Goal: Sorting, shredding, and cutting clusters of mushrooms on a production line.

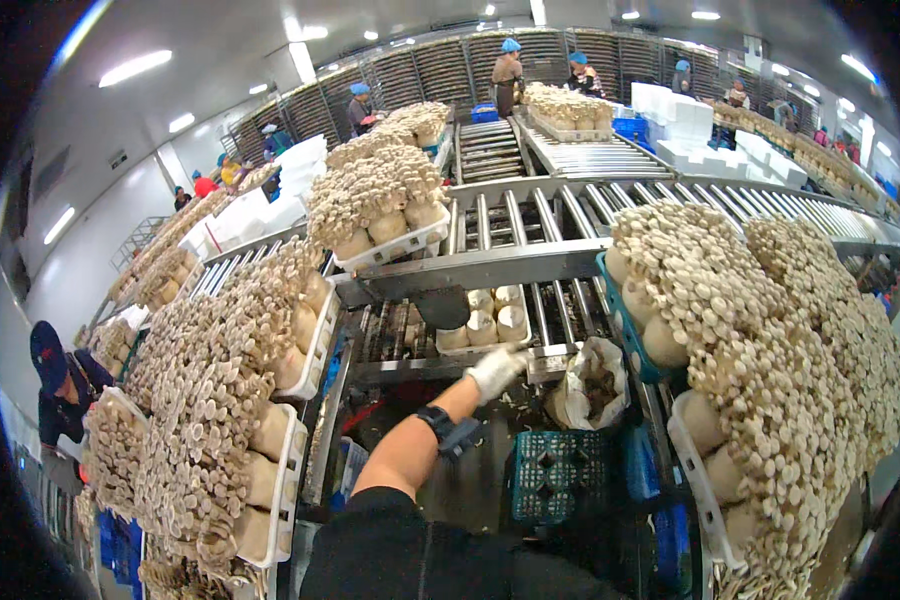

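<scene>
My left hand (497, 373), in a white glove, reaches forward and to the right from a bare forearm with a dark band and device (448, 430) at the wrist. Its fingers look stretched out, with nothing visible in them. Just beyond it, a white tray of pale bottles (482, 328) without mushrooms on top rests on the rollers. A dark rounded shape (442, 308) covers part of that tray; its kind is unclear. Right of the hand, a white sack (592, 385) holds brownish scraps. My right hand is out of sight.
Mushroom-topped bottles in trays line both sides, left (205, 400) and right (770, 370). A green crate (560, 475) is below the hand. Roller conveyors (530, 215) run across ahead. A person in a dark cap (55, 375) stands at far left; others work farther back.
</scene>
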`<state>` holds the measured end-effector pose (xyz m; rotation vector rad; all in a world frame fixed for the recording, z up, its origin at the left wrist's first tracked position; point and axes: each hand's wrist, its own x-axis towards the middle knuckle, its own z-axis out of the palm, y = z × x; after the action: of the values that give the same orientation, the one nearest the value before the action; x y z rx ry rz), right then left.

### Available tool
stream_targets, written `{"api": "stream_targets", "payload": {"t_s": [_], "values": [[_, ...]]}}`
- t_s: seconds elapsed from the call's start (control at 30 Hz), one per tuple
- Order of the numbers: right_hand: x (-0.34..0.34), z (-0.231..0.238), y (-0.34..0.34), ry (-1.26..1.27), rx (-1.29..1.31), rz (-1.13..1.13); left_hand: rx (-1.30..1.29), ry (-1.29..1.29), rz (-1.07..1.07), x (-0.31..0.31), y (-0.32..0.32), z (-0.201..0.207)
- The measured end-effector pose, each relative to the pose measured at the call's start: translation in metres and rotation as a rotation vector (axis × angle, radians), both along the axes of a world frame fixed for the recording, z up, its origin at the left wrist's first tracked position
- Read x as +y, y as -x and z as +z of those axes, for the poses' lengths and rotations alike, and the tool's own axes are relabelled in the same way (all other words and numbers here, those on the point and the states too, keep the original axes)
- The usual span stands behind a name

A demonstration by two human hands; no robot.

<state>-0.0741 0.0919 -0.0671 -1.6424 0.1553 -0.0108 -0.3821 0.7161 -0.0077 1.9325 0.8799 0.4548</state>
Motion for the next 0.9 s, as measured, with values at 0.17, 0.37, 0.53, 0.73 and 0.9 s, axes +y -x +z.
{"api": "stream_targets", "payload": {"t_s": [0.17, 0.37, 0.53, 0.73, 0.9], "values": [[0.067, -0.012, 0.001, 0.082, 0.028, 0.028, -0.527, 0.302, 0.215, 0.114, 0.03, 0.05], [0.147, -0.018, 0.016, 0.183, 0.043, 0.034, -0.15, -0.14, 0.472, 0.261, 0.074, 0.049], [0.21, -0.018, 0.055, 0.29, 0.064, -0.057, 0.145, -0.275, 0.569, 0.418, 0.066, 0.043], [0.284, -0.011, 0.108, 0.386, 0.112, -0.126, 0.799, -0.415, 0.339, 0.545, 0.081, 0.01], [0.317, -0.007, 0.139, 0.428, 0.14, -0.157, 0.765, -0.364, 0.264, 0.557, 0.085, 0.02]]}}
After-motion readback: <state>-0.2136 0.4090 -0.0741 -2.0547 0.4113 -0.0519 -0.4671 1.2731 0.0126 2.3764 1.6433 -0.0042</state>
